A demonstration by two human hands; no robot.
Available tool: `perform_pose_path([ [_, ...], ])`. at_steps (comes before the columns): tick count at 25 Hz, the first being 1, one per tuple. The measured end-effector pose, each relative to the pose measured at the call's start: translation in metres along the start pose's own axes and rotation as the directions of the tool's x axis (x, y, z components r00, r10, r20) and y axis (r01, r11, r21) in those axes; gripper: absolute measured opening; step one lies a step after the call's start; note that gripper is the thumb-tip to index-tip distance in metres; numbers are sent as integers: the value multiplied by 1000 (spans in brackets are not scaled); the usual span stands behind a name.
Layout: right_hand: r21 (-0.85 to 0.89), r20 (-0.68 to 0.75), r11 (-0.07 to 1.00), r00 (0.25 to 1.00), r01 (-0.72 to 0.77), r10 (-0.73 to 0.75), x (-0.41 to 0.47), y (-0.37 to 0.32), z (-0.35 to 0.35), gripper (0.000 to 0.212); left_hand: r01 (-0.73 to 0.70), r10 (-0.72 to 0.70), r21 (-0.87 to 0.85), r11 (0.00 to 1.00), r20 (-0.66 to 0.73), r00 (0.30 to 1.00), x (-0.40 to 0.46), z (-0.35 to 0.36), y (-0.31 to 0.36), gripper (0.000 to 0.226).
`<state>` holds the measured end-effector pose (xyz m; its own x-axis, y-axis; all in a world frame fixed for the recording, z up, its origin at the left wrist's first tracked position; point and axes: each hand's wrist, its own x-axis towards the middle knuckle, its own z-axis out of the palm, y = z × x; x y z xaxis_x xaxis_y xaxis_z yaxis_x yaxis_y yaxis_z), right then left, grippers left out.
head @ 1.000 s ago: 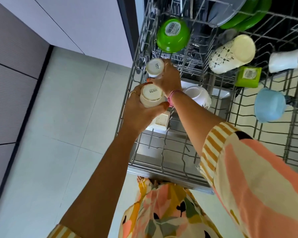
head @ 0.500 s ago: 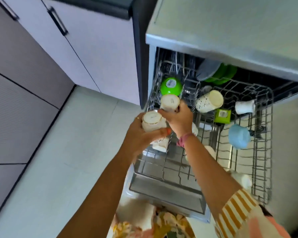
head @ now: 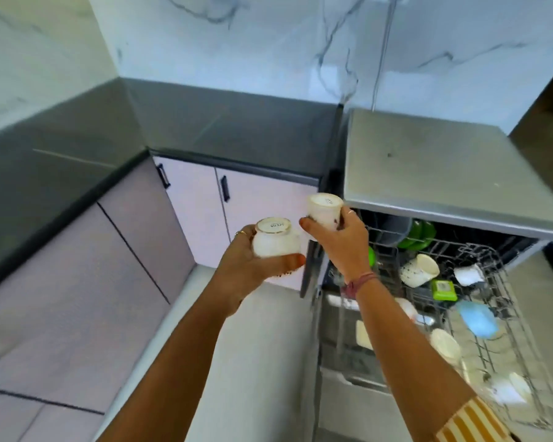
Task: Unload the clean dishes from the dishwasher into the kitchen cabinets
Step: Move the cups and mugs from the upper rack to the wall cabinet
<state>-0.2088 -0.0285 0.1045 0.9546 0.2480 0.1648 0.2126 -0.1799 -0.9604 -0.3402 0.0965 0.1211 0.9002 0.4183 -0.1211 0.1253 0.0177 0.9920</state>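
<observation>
Left hand [head: 253, 266] grips one white cup [head: 275, 239]; right hand [head: 345, 240] grips another cup [head: 323, 210], mid-frame. Carrying step: next likely needs a cabinet opened.

Dark countertop [head: 237, 132] bare, open above; dishwasher top [head: 444, 173] overhangs crowded rack [head: 498, 314].

Kitchen corner. White marble-look wall panels [head: 237, 36] with grey veining. Dark grey L-shaped countertop [head: 230, 132]. Pale pink base cabinet doors [head: 189, 199], 2 with black vertical handles [head: 225, 188]. Light grey tiled floor [head: 262, 362]. Grey worktop slab [head: 444, 173] at right. Lighting bright, even.
</observation>
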Motion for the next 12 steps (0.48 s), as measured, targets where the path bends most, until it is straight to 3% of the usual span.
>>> perform_pose_path([
  [6, 92, -10, 992, 996, 89, -88, -10, -104, 67, 29, -167, 159, -58, 984, -118, 980, -8, -87, 72, 69],
  [12, 163, -5, 977, 990, 137, -138, 22, -152, 107, 30, -254, 239, -145, 956, -114, 964, 19, -137, 112, 61],
])
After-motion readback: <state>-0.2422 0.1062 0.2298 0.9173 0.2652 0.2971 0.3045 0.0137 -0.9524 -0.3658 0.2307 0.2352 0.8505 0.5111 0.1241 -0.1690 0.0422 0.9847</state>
